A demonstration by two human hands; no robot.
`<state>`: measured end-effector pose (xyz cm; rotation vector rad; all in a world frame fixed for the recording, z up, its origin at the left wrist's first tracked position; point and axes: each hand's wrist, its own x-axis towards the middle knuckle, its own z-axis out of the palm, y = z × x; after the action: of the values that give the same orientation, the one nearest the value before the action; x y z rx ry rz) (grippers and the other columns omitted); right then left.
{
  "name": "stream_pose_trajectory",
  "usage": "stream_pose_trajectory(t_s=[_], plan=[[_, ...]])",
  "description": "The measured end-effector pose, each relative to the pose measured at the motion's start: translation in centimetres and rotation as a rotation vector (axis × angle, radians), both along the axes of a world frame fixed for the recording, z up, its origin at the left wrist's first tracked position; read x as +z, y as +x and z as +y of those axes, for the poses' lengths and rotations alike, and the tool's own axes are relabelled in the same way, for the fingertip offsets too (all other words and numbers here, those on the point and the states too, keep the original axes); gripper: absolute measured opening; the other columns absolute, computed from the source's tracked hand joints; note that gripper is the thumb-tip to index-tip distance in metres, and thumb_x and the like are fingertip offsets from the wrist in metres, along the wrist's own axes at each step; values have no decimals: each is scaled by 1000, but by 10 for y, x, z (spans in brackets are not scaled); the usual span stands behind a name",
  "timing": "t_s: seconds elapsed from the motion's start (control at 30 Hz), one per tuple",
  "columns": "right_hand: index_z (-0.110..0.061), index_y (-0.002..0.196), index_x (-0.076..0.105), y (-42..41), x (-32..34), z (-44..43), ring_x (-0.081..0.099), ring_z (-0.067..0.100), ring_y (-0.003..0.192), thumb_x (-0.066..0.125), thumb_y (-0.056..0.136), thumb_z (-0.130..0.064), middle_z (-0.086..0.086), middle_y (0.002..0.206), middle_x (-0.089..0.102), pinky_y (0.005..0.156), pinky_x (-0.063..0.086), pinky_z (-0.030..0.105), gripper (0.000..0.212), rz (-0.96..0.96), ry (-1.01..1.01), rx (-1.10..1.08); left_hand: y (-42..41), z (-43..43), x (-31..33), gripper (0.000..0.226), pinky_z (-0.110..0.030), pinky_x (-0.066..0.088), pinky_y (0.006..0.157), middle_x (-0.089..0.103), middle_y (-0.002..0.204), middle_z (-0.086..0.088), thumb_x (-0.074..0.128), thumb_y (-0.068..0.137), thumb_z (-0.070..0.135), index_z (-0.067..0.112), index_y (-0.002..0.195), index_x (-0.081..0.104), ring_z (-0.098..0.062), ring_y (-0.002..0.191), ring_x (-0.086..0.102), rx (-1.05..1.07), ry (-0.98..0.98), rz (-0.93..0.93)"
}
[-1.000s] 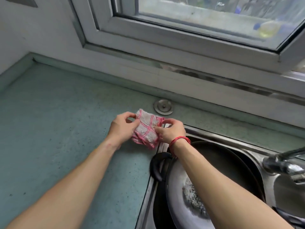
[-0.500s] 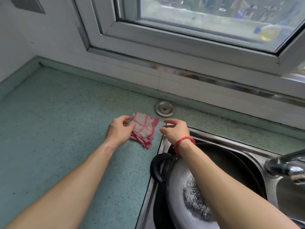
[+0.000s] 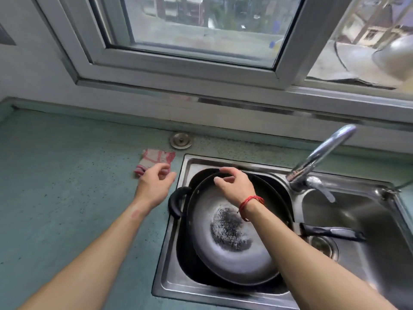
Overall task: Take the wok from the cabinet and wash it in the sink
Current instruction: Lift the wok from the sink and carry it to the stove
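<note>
As the round grey metal wok point(image 3: 225, 262) — centre speckled black — leans in the stainless-steel sink point(image 3: 174, 285), left hand point(image 3: 156, 186) and right hand point(image 3: 234, 185) hover apart, loose-fingered, empty.

Wok point(image 3: 232, 249) lay in the left basin point(image 3: 201, 164) of the double sink point(image 3: 165, 285), its long handle point(image 3: 330, 232) reaching right across the divider point(image 3: 297, 204). Faucet point(image 3: 319, 154) stood behind the divider. Folded cloth point(image 3: 154, 158) lay on the countertop point(image 3: 67, 198) left of the sink; a round cap point(image 3: 180, 140) sat behind it.
</note>
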<state>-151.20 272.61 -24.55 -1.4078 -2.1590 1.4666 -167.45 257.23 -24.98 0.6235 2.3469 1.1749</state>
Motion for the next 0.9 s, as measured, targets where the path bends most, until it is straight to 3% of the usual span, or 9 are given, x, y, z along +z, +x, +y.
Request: stream_pose_trajectory(t_s=[0.27, 0.53, 0.7, 0.8, 0.9], plan=[[-32, 122, 62, 137, 14, 14, 63, 15, 95, 66, 86, -41, -5, 98, 68, 92, 48, 29, 37, -125, 108, -140, 53, -1, 8, 44, -36, 46, 98, 63, 123, -9, 66, 93, 27, 10, 133, 59, -24, 113, 59, -195, -110, 157], [-29, 120, 63, 244, 11, 34, 60, 17, 96, 67, 86, -38, -3, 96, 67, 88, 43, 27, 36, -250, 117, -330, 52, -6, -11, 45, -47, 46, 101, 63, 121, -21, 68, 91, 27, 4, 129, 61, -36, 113, 59, -201, -271, 207], [-26, 114, 65, 279, -12, 41, 63, 22, 106, 68, 85, -38, -4, 92, 67, 91, 45, 29, 31, -292, 46, -442, 50, -9, -26, 57, -49, 44, 102, 58, 131, -24, 64, 93, 34, 3, 138, 52, -39, 120, 54, -144, -380, 189], [-16, 118, 65, 283, -24, 46, 61, 25, 112, 68, 86, -40, 6, 111, 69, 97, 45, 32, 40, -303, -3, -499, 50, -8, -33, 62, -49, 40, 105, 53, 138, -26, 61, 94, 36, 2, 143, 46, -41, 129, 49, -107, -434, 169], [-18, 110, 66, 280, -36, 51, 62, 28, 107, 67, 83, -44, 7, 115, 67, 94, 52, 41, 37, -304, -26, -543, 51, -4, -38, 51, -47, 44, 97, 58, 130, -25, 61, 94, 36, 2, 131, 54, -41, 120, 53, -94, -463, 164]])
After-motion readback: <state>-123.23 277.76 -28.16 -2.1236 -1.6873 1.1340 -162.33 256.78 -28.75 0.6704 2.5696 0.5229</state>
